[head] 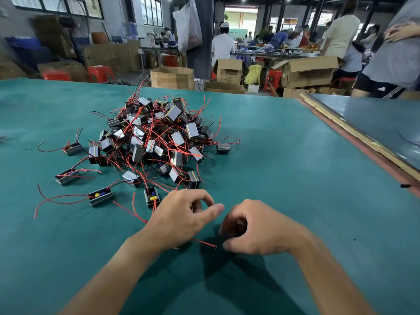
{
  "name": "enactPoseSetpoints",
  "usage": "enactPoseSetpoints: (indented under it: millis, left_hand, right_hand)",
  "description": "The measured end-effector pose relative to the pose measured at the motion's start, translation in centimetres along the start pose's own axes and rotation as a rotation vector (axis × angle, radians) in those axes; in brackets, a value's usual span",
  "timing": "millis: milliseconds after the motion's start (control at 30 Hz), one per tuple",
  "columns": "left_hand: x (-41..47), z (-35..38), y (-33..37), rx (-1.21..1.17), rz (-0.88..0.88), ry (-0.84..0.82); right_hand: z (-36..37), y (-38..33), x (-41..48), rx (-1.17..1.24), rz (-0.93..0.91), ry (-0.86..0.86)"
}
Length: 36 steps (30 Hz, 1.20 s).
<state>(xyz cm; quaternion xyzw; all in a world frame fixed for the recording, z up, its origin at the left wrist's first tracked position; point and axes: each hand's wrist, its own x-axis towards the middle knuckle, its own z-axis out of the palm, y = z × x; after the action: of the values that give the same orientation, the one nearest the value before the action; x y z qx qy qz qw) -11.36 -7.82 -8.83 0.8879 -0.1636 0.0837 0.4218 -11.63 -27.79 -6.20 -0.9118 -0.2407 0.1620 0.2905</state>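
Note:
A heap of small black boxes with red and black wires lies on the green table. My left hand hovers just in front of the heap, fingers loosely curled, thumb stretched to the right, and nothing shows between them. A red wire runs under that hand and ends by my right thumb. A grey box corner peeks out below the left wrist. My right hand is curled into a fist on the table; its dark inside hides whether it holds anything.
Loose wired boxes lie scattered left of the hands. A wooden strip borders the table's right edge beside a second table. Cardboard boxes, red stools and several people fill the workshop behind.

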Motion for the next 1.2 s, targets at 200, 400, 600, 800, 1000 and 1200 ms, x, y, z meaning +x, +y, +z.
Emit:
enactPoseSetpoints:
  millis: [200,400,600,800,1000,1200]
  left_hand:
    - [0.1,0.1,-0.3,0.03,0.012,-0.001]
    - [0.2,0.0,-0.5,-0.107,-0.041,-0.014]
    - [0.3,0.3,-0.6,-0.145,-0.088,-0.083]
    - [0.0,0.5,-0.3,-0.005,-0.026,-0.03]
    - [0.3,0.9,-0.2,0.038,-0.005,-0.012]
    - [0.3,0.9,-0.1,-0.002,0.001,-0.029]
  right_hand:
    - [0.1,0.5,0.5,-0.027,0.028,0.12]
    - [0.3,1.0,1.2,-0.003,0.014,0.319]
    - [0.8,1.4,1.7,0.087,0.03,0.424]
    - [1.1,1.4,1.8,0.124,0.029,0.395]
    - [0.9,1.2,1.5,0.172,-0.006,0.368]
    - [0.9,1.5,1.8,0.195,0.031,0.348]
